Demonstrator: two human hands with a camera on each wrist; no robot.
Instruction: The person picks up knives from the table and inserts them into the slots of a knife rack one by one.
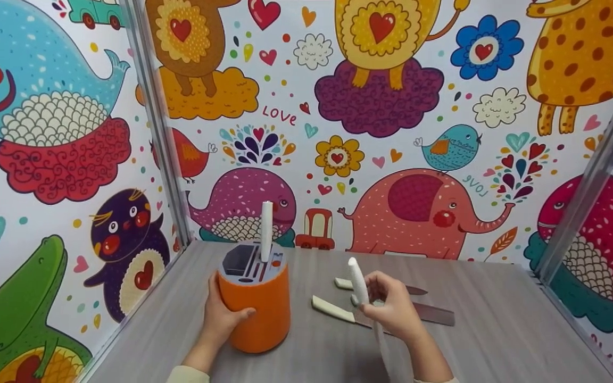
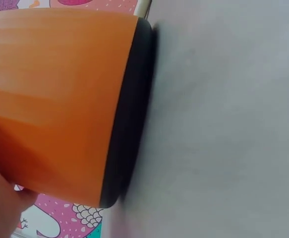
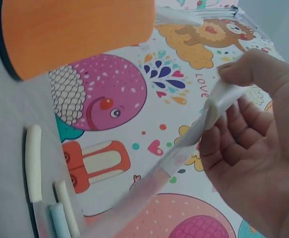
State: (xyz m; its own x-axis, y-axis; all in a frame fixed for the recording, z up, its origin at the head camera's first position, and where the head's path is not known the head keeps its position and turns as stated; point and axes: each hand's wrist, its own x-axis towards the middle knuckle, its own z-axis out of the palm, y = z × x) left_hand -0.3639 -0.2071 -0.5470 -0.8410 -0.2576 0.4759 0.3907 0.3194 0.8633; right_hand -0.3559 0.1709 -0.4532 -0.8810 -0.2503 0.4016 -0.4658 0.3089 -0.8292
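My left hand point(image 1: 220, 316) wraps round the side of an orange knife block point(image 1: 264, 319), which stands upright on the table. A knife with a white handle point(image 1: 267, 229) is upright in one of the slots in its grey top. To the right of the block, my right hand point(image 1: 393, 304) pinches another knife by its white handle point(image 1: 358, 283). Its blade point(image 3: 142, 196) points down toward the table in the head view and looks blurred in the right wrist view. The left wrist view shows the block's black base point(image 2: 129, 114) and only part of the left hand.
Several knives lie on the table beyond the right hand: one with a cream handle point(image 1: 333, 309), a smaller one with a dark blade point(image 1: 417, 290), and a broad blade point(image 1: 437, 314). Walls with cartoon animals point(image 1: 413, 213) enclose the table point(image 1: 317, 351) at the back and sides.
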